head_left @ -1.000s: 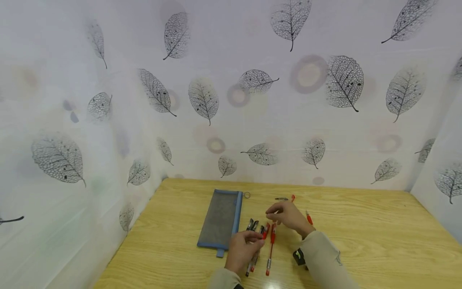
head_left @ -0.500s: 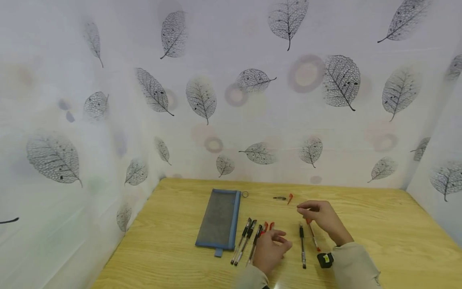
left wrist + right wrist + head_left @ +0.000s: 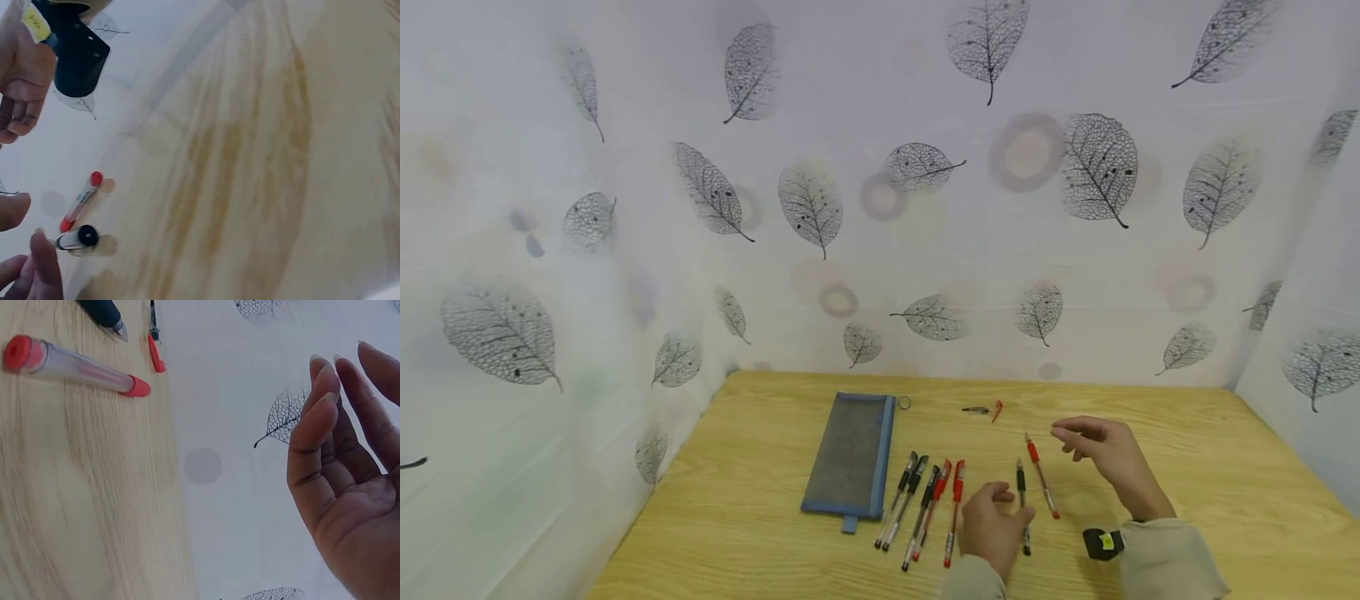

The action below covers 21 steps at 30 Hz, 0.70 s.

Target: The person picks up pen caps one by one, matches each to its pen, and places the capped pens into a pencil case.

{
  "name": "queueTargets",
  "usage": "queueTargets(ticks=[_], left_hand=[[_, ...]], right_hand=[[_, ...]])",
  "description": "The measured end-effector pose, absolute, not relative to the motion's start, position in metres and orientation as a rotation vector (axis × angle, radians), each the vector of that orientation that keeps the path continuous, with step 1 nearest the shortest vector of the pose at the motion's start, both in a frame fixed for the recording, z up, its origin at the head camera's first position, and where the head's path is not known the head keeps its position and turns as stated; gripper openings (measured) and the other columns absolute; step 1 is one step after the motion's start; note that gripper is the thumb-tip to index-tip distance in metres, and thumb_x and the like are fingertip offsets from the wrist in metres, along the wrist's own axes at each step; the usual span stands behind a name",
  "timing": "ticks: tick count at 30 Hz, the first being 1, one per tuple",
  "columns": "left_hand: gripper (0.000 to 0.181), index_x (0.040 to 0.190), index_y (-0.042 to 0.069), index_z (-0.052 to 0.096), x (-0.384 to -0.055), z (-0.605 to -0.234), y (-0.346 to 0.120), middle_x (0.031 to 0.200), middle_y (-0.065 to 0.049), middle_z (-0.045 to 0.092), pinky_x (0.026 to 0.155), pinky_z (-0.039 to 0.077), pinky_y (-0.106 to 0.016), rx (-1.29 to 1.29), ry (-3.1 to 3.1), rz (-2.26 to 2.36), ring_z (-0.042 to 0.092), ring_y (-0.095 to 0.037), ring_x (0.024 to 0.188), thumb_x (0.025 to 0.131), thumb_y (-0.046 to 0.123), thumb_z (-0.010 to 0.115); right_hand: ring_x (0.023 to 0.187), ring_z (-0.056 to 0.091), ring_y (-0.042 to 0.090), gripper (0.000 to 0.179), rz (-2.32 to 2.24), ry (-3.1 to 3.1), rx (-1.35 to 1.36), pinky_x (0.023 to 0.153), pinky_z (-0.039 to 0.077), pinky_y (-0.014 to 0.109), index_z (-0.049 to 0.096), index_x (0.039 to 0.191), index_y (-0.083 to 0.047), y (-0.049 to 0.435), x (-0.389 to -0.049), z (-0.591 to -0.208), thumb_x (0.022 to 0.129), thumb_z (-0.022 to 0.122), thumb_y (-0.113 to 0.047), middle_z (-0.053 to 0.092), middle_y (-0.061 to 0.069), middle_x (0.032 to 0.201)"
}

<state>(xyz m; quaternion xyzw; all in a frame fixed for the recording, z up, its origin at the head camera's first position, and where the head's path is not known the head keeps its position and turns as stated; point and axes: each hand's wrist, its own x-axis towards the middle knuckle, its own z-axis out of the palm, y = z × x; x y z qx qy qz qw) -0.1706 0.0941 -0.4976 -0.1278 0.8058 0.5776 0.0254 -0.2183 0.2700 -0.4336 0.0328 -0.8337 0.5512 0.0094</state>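
My left hand [image 3: 992,527] hovers close beside an uncapped black pen [image 3: 1022,500]. In the left wrist view its fingertips are by that black pen [image 3: 79,237], and I cannot tell whether they touch. Just right of it lies an uncapped red pen [image 3: 1042,478], seen also as a red-ended barrel [image 3: 84,367] in the right wrist view. My right hand [image 3: 1116,462] is raised to the right of the red pen, fingers loosely bent and holding nothing. Left of my left hand, capped black pens [image 3: 907,504] and capped red pens [image 3: 953,510] form a row.
A grey mesh pouch [image 3: 850,454] with blue edging lies left of the pens. Toward the back of the wooden table [image 3: 760,500] are a black pen cap [image 3: 976,410] and a red pen cap [image 3: 997,411]. Leaf-patterned sheeting [image 3: 880,275] stands behind the table.
My left hand has moved rightward from the capped pens to the uncapped black pen. The right hand has shifted right, away from the pens, leaving the black and red uncapped pens lying on the table.
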Motion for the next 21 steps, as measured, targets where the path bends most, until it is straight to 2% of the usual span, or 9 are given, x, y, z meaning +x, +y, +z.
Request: queueTargets(ticks=[5,11,14,21], left_hand=[[0.042,0.101,0.016,0.07,-0.169,-0.498,0.103,0.086,0.015,0.062,0.056,0.049,-0.028,-0.487,2.547,1.786,0.055,-0.004,0.065,0.065,0.02,0.089],[0.05,0.105,0.012,0.068,-0.172,-0.498,0.11,0.089,0.011,0.06,0.068,0.054,-0.036,-0.486,2.6,1.689,0.058,-0.012,0.078,0.061,0.019,0.091],[0.049,0.105,0.01,0.067,-0.176,-0.498,0.112,0.088,0.008,0.059,0.071,0.054,-0.038,-0.473,2.633,1.614,0.059,-0.015,0.082,0.062,0.015,0.09],[0.039,0.1,0.008,0.069,-0.176,-0.494,0.114,0.078,0.009,0.06,0.068,0.054,-0.035,-0.43,2.754,1.499,0.059,-0.013,0.075,0.064,0.003,0.084]], right_hand=[[0.083,0.061,0.018,0.044,1.75,-2.577,0.07,0.073,0.054,0.034,0.064,0.12,0.001,0.277,-0.216,-0.433,0.094,0.063,-0.035,0.067,-0.003,0.099],[0.084,0.061,0.014,0.041,1.803,-2.543,0.073,0.074,0.054,0.032,0.065,0.119,-0.001,0.281,-0.214,-0.432,0.094,0.063,-0.033,0.068,-0.007,0.101],[0.083,0.061,0.014,0.038,1.814,-2.535,0.08,0.073,0.054,0.032,0.066,0.118,-0.003,0.282,-0.214,-0.432,0.094,0.062,-0.032,0.068,-0.007,0.1],[0.083,0.061,0.014,0.036,1.822,-2.526,0.08,0.073,0.054,0.032,0.067,0.116,-0.004,0.283,-0.213,-0.432,0.094,0.063,-0.032,0.067,-0.013,0.097]])
